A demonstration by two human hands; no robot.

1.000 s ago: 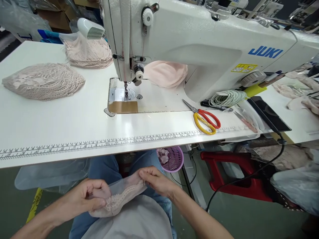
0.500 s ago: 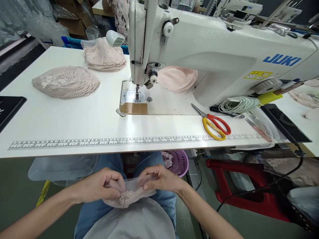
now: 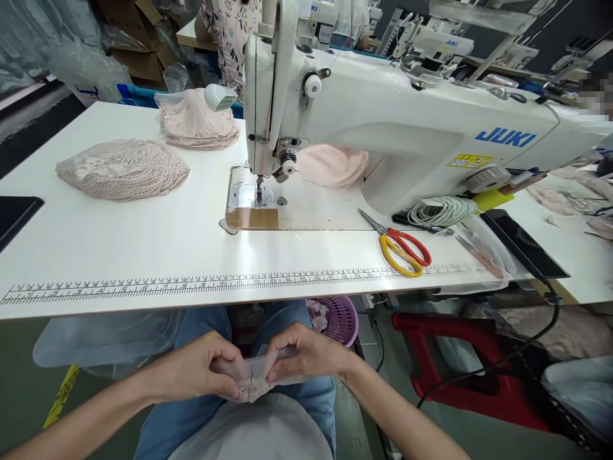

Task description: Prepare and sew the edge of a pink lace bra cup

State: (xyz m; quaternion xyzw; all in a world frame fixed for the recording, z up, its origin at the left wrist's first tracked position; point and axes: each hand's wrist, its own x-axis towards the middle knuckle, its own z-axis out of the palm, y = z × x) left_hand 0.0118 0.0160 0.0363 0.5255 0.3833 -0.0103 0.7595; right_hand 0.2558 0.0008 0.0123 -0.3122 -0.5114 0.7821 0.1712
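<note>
My left grip (image 3: 204, 370) and right grip (image 3: 309, 354) pinch the sheer, pale-pink, lace-trimmed fabric (image 3: 253, 386), probably to steady it between them.

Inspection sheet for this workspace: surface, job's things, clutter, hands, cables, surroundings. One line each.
Surface: white tabletop, black ruler markings along its near edge.
Job's things: sheer pink lace-trimmed fabric piece, held before that edge; tan lace pile and pink fabric stack left of the white JUKI sewing machine.
Clutter: red-and-yellow-handled scissors, coiled pale-green cord, towards the right.
Hands: left hand and right hand both pinch the fabric piece.
Cables: black cable dangling at right.
Surroundings: purple plastic basket below the tabletop; red plastic stool at right.
</note>
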